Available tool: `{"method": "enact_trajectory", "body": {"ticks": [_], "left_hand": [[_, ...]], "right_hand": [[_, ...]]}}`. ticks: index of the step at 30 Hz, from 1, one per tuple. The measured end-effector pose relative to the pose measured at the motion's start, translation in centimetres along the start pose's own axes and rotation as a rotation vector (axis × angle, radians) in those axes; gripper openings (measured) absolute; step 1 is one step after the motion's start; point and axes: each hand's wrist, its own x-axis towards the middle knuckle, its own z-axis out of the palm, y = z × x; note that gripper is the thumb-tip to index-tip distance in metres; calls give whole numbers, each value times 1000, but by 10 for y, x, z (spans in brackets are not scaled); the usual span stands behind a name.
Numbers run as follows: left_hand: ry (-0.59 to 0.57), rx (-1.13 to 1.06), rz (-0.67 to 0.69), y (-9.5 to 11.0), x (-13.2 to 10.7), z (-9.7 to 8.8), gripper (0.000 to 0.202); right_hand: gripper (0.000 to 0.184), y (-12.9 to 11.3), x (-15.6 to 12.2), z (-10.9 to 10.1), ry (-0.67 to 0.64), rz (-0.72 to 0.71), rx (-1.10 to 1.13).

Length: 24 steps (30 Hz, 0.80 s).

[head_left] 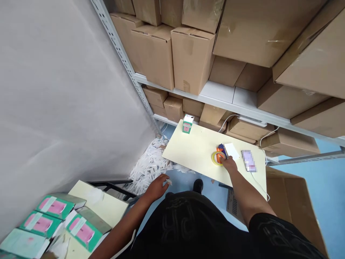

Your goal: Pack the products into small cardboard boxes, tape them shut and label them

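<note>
Right hand (229, 163) right of centre, fingers closed on orange-and-blue tape dispenser (219, 157) at the desk (198, 151), left hand (157, 187) lower centre, fingers curled, pinching pale scrap (169, 182), green-and-pink box (187, 124) upper centre, phone (248, 160) at right

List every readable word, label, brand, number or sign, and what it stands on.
"PR", probably, upside down: black shirt.
Unclear: sleeve lettering.
Too blurred to read: labels on green boxes.
Too small: markings on the carton under the table.
Screen pixelated: phone.
No legible text: tape roll.
</note>
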Motion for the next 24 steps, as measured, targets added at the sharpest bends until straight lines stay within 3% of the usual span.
{"method": "enact_trajectory", "body": {"ticks": [4,8,11,13,17,21,24], "left_hand": [[7,-35,-7,-11,-4,-2,25],[-2,-48,14,-7,-4,0,23],[25,-46,17,3,-6,1,23],[64,-53,-2,10,-9,4,24],[184,-77,-130,25,-23,20,25],[318,-127,-306,48,-45,53,24],[405,-161,-425,72,-67,80,26]], "right_hand": [[43,9,-61,18,-13,-25,38],[18,14,-136,61,-278,-251,132],[14,11,-158,81,-352,-322,129],[13,3,-148,83,-387,-374,116],[13,-24,-99,71,-450,-483,64],[19,-55,-54,61,-548,-589,-16],[23,-75,-37,60,-640,-688,-91]]}}
